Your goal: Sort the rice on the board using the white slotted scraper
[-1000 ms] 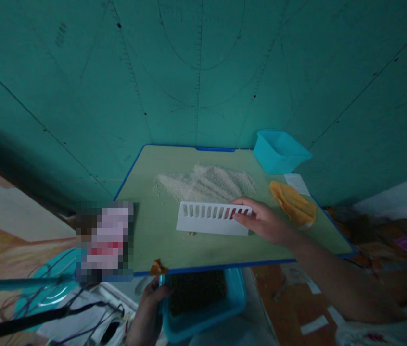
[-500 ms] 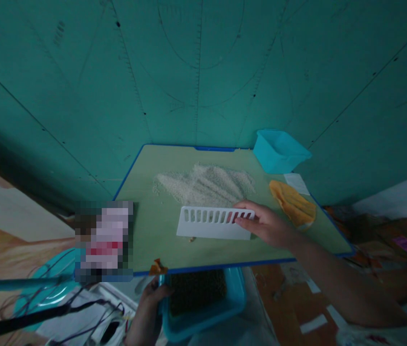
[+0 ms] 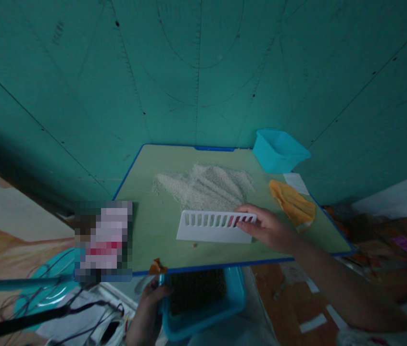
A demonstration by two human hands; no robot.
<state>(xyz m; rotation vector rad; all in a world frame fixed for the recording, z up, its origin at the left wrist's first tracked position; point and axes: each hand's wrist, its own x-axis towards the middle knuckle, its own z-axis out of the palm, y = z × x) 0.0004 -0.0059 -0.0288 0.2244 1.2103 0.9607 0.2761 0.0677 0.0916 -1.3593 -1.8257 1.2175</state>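
Note:
My right hand (image 3: 266, 228) is closed on the right end of a white slotted plastic panel (image 3: 212, 234). The panel stands on the pale green board (image 3: 146, 168), its row of slots along the top. Just behind it spreads a heap of whitish grains (image 3: 207, 185), and a small tan bit (image 3: 194, 245) lies in front. Below the board's near edge, my left hand (image 3: 153, 295) grips the left rim of a blue plastic bin (image 3: 203, 327). Dark granular stuff (image 3: 198, 290) lies inside this bin.
Another blue bin (image 3: 279, 154) stands at the board's far right corner. Near it are a yellow cloth (image 3: 292, 202) and a white paper (image 3: 296, 183). A pixelated item (image 3: 108, 235) sits at the left edge. Orange tape (image 3: 158, 266) sticks to the near edge. A green wall (image 3: 174, 86) rises behind.
The white panel and my right hand have shifted slightly toward the board's near edge. The tan bit has also come a little nearer. My left hand stays on the bin.

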